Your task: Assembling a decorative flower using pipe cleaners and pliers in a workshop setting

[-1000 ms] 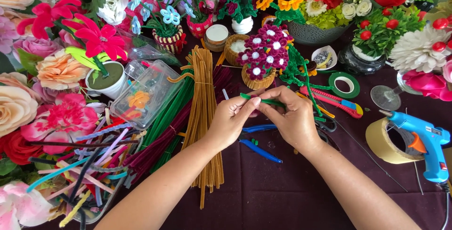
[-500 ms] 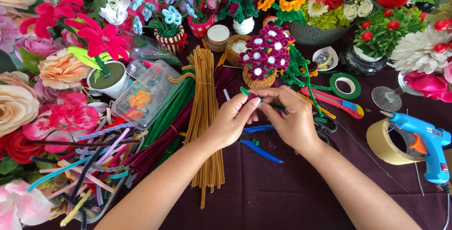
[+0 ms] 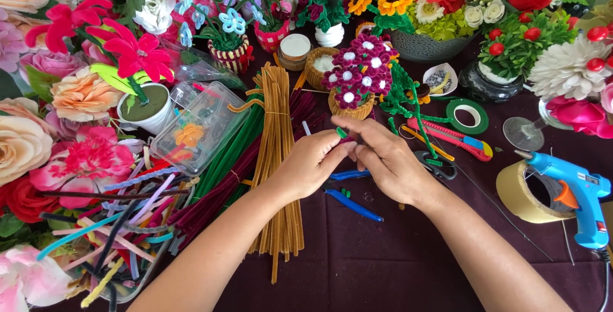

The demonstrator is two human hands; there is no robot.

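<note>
Green pipe cleaner (image 3: 342, 133), a short stub, sits pinched between the fingertips of both hands just in front of the small basket of purple flowers (image 3: 355, 85). Left hand (image 3: 313, 164) is closed on it with thumb and forefinger; right hand (image 3: 389, 162) is closed on it too, fingers curled over from the other side, the two hands touching. Left of that basket lies a tan pipe cleaner bundle (image 3: 278, 159) with dark green and maroon bundles beside it. Right of the basket are a red utility knife (image 3: 447, 136) and a green tape roll (image 3: 467, 115). Farther right, a blue glue gun (image 3: 575, 194) rests on the dark surface (image 3: 383, 267).
</note>
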